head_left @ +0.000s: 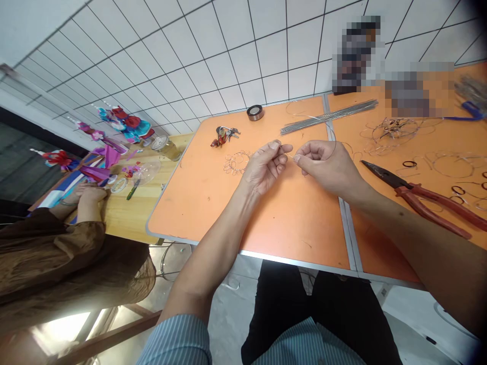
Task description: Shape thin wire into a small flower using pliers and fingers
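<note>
My left hand (pixel 266 165) and my right hand (pixel 323 162) meet above the orange table (pixel 289 223), both pinching a thin silver wire (pixel 335 139) between thumb and fingertips. The wire arcs up and back from my right hand in a loose loop. A small wire flower shape (pixel 236 162) lies on the table just left of my left hand. Red-handled pliers (pixel 422 203) lie to the right of my right hand.
A bundle of straight wires (pixel 329 116), a tape roll (pixel 254 112) and a key bunch (pixel 223 136) lie at the back. Wire rings (pixel 399 129) and small black rings (pixel 410 163) cover the right table. At left, another person's hand (pixel 89 192) works on colourful decorations (pixel 125 124).
</note>
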`<state>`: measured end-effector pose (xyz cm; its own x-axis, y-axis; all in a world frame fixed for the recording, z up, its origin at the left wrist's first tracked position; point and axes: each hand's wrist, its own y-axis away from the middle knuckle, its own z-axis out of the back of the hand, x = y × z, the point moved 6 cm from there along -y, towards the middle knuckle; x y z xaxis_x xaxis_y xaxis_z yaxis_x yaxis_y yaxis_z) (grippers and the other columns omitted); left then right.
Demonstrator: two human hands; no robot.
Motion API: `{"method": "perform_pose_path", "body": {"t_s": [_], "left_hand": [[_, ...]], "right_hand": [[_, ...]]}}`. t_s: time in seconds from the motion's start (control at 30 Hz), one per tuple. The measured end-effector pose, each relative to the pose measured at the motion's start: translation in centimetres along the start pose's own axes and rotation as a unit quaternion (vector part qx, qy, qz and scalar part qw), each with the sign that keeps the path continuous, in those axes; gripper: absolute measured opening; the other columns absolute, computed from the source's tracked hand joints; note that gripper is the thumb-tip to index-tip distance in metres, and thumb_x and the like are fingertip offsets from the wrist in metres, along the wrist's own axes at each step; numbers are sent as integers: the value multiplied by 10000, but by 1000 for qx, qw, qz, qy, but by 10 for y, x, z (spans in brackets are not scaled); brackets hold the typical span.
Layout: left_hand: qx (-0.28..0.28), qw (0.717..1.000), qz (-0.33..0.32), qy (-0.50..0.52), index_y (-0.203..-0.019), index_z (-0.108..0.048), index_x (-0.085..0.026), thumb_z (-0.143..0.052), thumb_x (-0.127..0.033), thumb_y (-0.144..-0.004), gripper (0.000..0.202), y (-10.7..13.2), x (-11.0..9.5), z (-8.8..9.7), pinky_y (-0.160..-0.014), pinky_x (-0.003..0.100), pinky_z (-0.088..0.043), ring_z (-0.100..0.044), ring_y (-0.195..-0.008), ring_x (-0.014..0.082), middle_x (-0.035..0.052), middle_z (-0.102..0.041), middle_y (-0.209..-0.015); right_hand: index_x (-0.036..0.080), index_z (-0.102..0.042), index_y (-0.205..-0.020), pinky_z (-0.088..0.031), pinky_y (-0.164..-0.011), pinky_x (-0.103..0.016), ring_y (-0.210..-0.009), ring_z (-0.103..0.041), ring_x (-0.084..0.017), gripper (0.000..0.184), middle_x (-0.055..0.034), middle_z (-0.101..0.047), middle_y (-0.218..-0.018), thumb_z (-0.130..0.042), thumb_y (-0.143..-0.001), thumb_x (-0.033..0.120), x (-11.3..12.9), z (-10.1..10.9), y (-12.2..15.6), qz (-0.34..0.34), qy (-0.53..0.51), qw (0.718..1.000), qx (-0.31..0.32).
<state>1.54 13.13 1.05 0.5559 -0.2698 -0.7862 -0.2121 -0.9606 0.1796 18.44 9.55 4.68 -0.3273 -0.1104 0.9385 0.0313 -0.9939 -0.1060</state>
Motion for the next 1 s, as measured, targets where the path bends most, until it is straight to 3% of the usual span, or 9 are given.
{"method": "perform_pose_path", "body": {"t_s": [1.0], "left_hand": [[-17, 1000, -1, -3, -1003, -764, -194, -834, -239, -1073, 109, -2, 1, 3, -595, 165, -553, -675, -627, 49, 41, -888, -1013]], "right_hand": [[254, -750, -802, -444, -621, -338, -644, -592, -180, 157, -7, -709, -696, -825, -936, 220, 2, 1, 1, -2, 13, 1000, -16]]}}
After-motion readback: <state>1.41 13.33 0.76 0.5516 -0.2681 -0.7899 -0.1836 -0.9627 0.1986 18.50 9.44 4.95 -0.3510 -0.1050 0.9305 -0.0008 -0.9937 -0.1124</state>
